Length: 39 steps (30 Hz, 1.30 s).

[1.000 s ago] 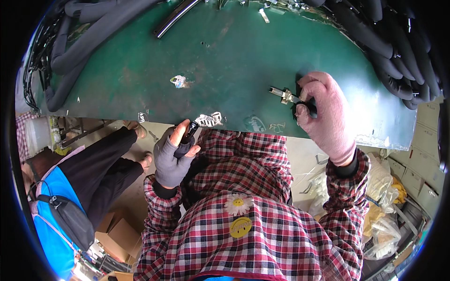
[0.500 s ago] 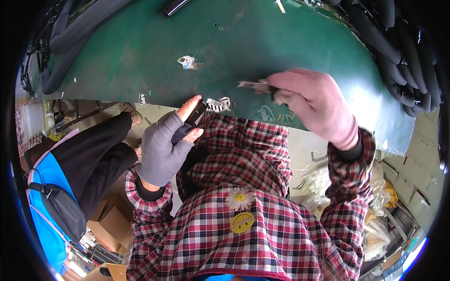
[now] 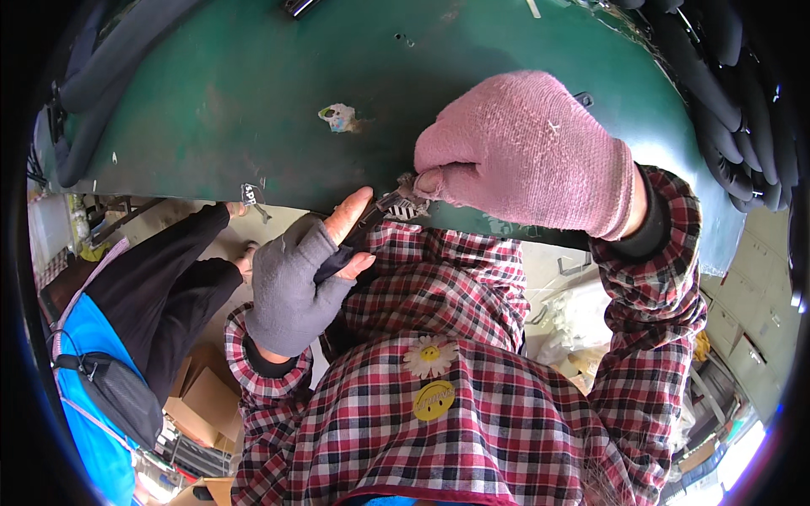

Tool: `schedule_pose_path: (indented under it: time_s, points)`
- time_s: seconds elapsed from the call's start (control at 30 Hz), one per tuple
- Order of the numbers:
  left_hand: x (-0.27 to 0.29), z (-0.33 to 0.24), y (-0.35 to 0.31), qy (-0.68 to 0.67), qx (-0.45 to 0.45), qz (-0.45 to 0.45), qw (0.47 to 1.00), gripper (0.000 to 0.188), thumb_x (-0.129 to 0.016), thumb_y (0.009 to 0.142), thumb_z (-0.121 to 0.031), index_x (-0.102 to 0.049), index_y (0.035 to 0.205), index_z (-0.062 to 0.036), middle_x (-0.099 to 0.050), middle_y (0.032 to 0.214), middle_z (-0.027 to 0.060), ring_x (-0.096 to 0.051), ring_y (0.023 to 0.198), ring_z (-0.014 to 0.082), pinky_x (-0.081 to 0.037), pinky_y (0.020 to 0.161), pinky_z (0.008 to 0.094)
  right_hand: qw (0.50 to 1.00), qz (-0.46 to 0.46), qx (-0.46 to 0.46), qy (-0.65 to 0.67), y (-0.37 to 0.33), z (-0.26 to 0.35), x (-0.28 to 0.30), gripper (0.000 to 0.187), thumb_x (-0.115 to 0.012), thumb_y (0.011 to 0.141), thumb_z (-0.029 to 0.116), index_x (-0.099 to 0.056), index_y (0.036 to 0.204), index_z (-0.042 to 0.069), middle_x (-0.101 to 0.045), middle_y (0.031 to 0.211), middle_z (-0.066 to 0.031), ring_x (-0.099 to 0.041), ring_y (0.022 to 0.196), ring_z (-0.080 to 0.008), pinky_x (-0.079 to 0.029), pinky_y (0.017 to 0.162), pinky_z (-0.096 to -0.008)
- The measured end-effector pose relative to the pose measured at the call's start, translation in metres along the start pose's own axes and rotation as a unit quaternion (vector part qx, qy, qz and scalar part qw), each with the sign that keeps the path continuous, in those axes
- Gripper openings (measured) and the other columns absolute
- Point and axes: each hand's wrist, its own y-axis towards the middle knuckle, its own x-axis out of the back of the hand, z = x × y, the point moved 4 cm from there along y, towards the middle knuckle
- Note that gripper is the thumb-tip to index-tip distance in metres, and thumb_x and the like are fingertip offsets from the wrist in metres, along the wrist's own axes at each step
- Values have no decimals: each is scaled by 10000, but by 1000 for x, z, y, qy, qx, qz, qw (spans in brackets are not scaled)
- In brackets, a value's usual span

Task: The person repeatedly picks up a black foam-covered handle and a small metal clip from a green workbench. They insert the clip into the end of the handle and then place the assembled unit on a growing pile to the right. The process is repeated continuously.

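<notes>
My left hand (image 3: 291,291), in a grey glove with bare fingertips, is closed around a dark tube-like piece with a black end (image 3: 364,223), just off the near edge of the green tabletop (image 3: 253,110). The rest of that piece is hidden by the hand. From the right, my right hand (image 3: 531,160), in a pink glove, pinches a small dark metal piece (image 3: 403,189). Its tip meets the black end, or lies right over it; I cannot tell whether it is inserted. A striped sticker (image 3: 405,211) shows on the table edge just below.
Black foam-covered tubes lie piled at the right (image 3: 742,126), with more dark tubes (image 3: 118,67) at the left. A shiny metal tube (image 3: 299,8) lies at the far edge. On the left are another person's legs (image 3: 169,270), a cardboard box (image 3: 207,405) and a black pouch (image 3: 114,392).
My right hand has moved left and toward me, bringing the metal piece to the black end held in my left hand. The left hand keeps its grip, nearly in place.
</notes>
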Motion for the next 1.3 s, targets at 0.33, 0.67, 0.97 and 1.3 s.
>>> schedule_pose_path:
  time_s: [0.33, 0.67, 0.97, 1.3]
  points:
    - [0, 1, -2, 38, 3, 3, 999, 664, -778, 836, -200, -541, 1456, -212, -475, 689, 50, -482, 554, 189, -399, 515, 349, 1000, -2, 23, 4, 10, 3, -4, 170, -735, 807, 288, -736, 786, 119, -642, 695, -95, -636, 700, -317, -476, 594, -418]
    - [-3, 6, 0, 44, -16, -6, 999, 671, -776, 831, -168, -538, 1456, -218, -516, 698, 76, -533, 580, 222, -437, 539, 368, 999, -21, 44, 19, 9, 3, -10, 166, -743, 802, 277, -731, 775, 114, -634, 681, -97, -628, 683, -319, -477, 586, -414]
    - [14, 3, 3, 45, -20, 21, 999, 584, -742, 838, -93, -582, 1399, -121, -535, 709, 80, -521, 577, 191, -441, 584, 317, 997, 17, 78, -7, 6, -8, 0, 188, -737, 841, 321, -750, 852, 134, -658, 705, -88, -648, 668, -289, -497, 586, -386]
    - [166, 60, -190, -198, 84, -222, 951, 897, -697, 864, -594, -402, 1476, -8, -564, 703, 75, -496, 490, 95, -350, 457, 207, 981, -178, -3, 72, -73, -14, -12, 384, -696, 878, 416, -706, 1017, 58, -693, 979, -152, -671, 897, -351, -539, 800, -430]
